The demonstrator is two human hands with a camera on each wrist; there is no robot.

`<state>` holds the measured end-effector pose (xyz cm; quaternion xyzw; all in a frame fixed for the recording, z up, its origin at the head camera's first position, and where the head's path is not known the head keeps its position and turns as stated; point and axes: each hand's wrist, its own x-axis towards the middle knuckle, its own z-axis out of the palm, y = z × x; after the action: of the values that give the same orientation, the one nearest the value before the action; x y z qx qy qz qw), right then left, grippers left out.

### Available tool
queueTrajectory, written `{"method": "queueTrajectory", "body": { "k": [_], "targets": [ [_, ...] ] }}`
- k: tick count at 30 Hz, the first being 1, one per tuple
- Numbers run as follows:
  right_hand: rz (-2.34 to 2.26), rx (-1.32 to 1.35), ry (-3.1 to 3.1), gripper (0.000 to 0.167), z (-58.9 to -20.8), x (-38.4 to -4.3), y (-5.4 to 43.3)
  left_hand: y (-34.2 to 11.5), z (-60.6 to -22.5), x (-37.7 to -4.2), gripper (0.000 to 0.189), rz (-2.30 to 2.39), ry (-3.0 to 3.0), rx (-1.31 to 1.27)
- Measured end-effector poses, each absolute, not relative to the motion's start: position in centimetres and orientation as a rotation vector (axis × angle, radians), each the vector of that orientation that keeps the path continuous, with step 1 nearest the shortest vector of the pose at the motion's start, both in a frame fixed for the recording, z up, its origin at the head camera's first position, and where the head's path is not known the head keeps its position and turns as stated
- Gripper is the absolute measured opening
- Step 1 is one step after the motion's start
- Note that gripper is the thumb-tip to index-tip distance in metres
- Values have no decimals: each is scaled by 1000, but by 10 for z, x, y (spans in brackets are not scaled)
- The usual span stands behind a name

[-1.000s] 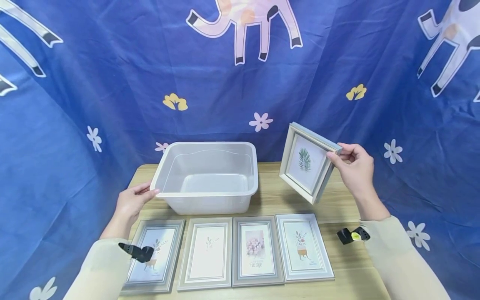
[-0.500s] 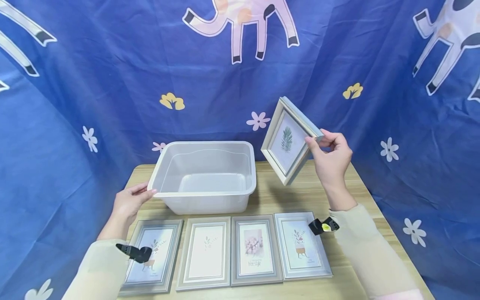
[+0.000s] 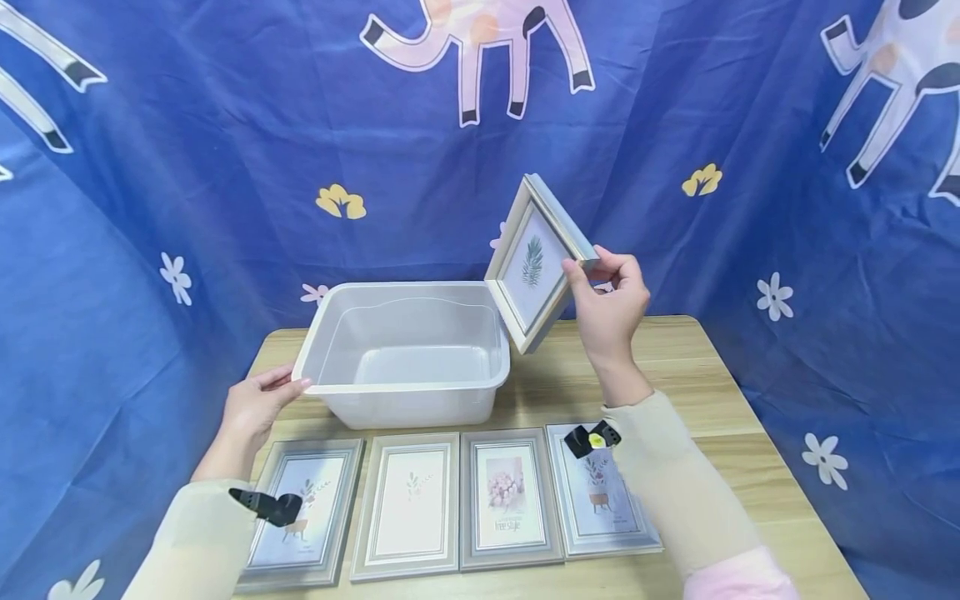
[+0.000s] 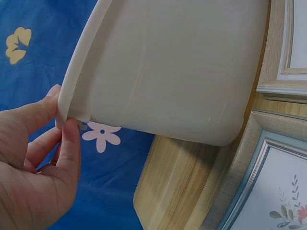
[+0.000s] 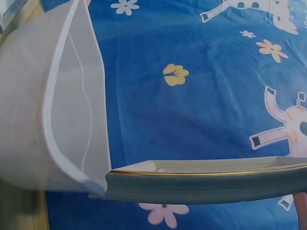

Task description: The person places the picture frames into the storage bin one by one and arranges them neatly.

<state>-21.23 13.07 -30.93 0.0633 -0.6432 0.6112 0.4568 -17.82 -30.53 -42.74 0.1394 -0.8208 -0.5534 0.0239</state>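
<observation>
A white plastic basin (image 3: 412, 389) stands at the back of the table. My left hand (image 3: 255, 404) pinches its front left rim; in the left wrist view thumb and fingers (image 4: 71, 153) are on either side of that rim. My right hand (image 3: 611, 304) holds a picture frame (image 3: 532, 262) by its right edge, thumb on the front. The picture shows a green leaf. The frame is tilted in the air and overlaps the basin's right rim in the head view. The right wrist view has the frame's edge (image 5: 206, 188) next to the basin wall (image 5: 86, 96).
Several picture frames lie face up in a row along the front of the wooden table (image 3: 697, 375), among them a flower-photo frame (image 3: 510, 500). My right sleeve partly covers the rightmost frame (image 3: 600, 500). A blue patterned cloth (image 3: 420, 192) hangs behind and at both sides.
My right hand has carried the leaf picture frame leftward and up, from the right of the basin to its right rim. My left hand has stayed on the basin's rim.
</observation>
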Motion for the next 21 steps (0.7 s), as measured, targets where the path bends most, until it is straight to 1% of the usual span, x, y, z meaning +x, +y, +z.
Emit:
{"method": "queueTrajectory", "body": {
  "k": [13,21],
  "targets": [
    [1566,37,-1574,36,-323,-215,90,-304,-425,-178,62,-1700,-2556,461],
    [1526,31,-1603,32,-338,-218,71,-305,-425,-176,62,-1724,-2531,450]
  ]
}}
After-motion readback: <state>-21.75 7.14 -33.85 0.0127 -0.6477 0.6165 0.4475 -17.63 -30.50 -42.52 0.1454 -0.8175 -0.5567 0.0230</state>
